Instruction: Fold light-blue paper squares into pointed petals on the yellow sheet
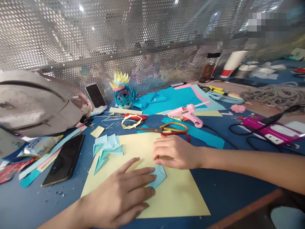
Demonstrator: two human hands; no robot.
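A light blue folded paper piece lies on a pale yellow sheet. My left hand rests flat with its fingers spread, its fingertips over the left edge of that piece. At the top edge of the same piece is my right hand, its fingers curled together; whatever is under or between them is hidden. Several light blue folded papers sit at the sheet's upper left corner. Scissors with yellow and red handles lie just beyond my right hand.
A pink glue gun, blue paper sheets and a folded paper flower are behind. On the left are a black phone and a backpack. A purple power strip and cables lie right; a perforated metal panel stands behind.
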